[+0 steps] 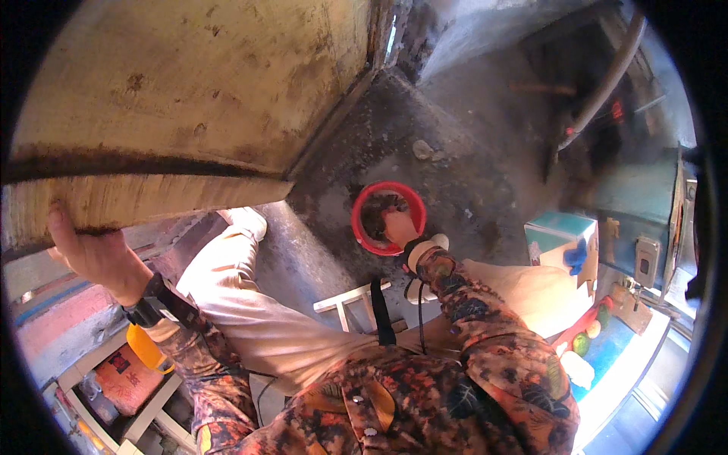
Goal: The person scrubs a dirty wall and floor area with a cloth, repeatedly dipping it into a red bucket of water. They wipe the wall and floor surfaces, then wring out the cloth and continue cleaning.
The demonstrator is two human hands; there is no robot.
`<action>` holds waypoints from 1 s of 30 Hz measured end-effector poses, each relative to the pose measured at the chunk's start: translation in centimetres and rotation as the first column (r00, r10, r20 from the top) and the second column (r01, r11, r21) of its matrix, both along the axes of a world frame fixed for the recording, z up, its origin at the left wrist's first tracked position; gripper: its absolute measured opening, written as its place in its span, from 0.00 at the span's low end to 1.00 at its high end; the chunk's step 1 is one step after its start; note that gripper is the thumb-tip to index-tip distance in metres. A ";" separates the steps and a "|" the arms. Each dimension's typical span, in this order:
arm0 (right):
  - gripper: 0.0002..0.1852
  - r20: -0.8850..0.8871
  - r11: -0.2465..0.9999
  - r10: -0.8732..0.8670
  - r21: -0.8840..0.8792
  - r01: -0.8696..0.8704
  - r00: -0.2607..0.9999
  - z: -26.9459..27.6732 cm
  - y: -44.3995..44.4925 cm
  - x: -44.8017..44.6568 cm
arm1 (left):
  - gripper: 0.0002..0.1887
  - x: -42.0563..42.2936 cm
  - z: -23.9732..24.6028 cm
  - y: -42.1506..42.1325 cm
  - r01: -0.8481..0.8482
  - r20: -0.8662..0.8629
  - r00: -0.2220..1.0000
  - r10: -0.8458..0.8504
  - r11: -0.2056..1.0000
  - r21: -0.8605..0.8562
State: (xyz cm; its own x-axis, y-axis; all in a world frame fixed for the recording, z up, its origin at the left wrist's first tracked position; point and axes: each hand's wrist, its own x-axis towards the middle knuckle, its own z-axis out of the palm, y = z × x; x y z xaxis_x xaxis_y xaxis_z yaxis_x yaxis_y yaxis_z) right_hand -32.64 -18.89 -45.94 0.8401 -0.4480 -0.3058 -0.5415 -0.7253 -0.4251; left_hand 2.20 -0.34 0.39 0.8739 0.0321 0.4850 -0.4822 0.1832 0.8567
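A wooden door with stained panels fills the upper left. My left hand grips its lower edge, with the thumb on the near face and the other fingers partly hidden. On the dark floor near the middle stands a round red plastic basin. Into it reaches my right hand, its fingers down in dark, lumpy contents that I cannot make out. Whether those fingers hold anything is hidden.
A green and brown cardboard box stands right of my knee. Beyond it, fruit in a red bag lies on a blue-topped table. A small wooden stool is between my legs. At the lower left, a wooden frame surrounds an orange-red package.
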 end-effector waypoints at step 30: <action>0.20 0.267 0.946 -0.175 0.313 0.086 0.948 8.6 -3.8 1.0 | 0.25 -0.8 0.3 -1.0 0.161 0.077 0.985 -0.157 0.985 -0.057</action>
State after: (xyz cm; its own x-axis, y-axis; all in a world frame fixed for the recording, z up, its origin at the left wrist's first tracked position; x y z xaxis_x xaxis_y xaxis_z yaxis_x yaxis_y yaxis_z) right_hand -31.67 -22.73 -37.33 0.8514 -0.4870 -0.1948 -0.4455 -0.4752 -0.7588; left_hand 1.42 -1.39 0.64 0.8330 -0.0723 0.5485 -0.5027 0.3148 0.8051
